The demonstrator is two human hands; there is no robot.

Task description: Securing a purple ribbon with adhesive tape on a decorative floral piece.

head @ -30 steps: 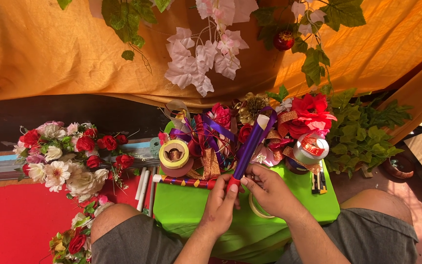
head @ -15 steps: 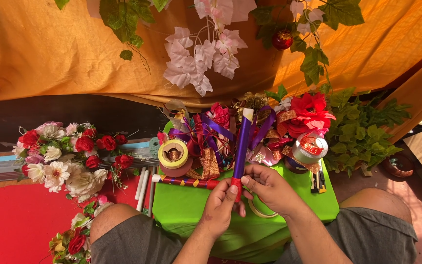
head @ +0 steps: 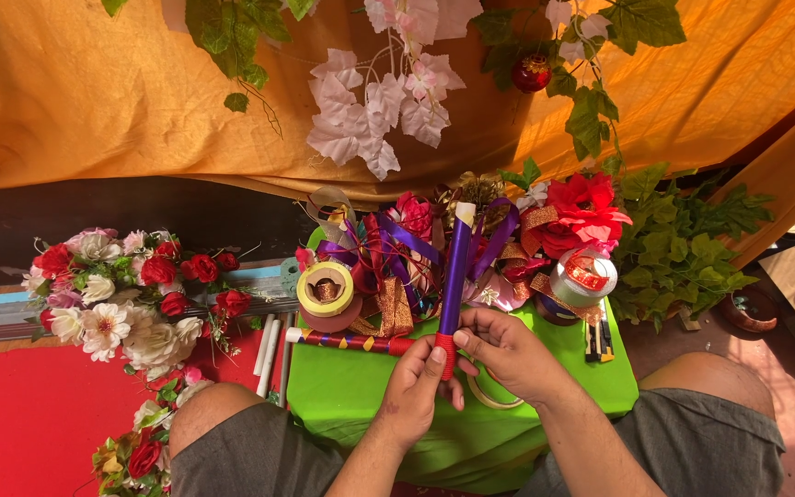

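Left hand [head: 416,391]: fingers curled closed around the lower, red-wrapped end of a purple-wrapped stick [head: 454,281], thumb laid along its near side. Right hand [head: 508,348]: fingers bent and pinching the same stick just right of the left thumb, at the join of red and purple wrapping. Both hands touch the stick and each other.

Stick: held nearly upright, tilted slightly right at the far end; pale bare tip at the far end, purple over most of its length, red at the near end inside the grip. It stands above the near centre of a green table [head: 361,387].

On the table, just left of the hands: a second stick [head: 347,342], lying flat, wrapped in red with coloured marks, white left end. Far of it: a yellow tape roll [head: 326,288] stacked on a brown one. Behind the held stick: a heap of purple, red and gold ribbons [head: 397,248]. Right: a white ribbon spool with red band [head: 583,276], and red fabric flowers [head: 581,212] beyond it.

Partly under the right hand: a pale ring [head: 494,398].

Left of the table, on the floor: a cluster of red, white and pink artificial flowers [head: 121,294]; white rods [head: 269,345] beside the table edge.

Right: green leafy foliage [head: 683,239]. Far: an orange cloth [head: 94,92] hung with white and green leaves.
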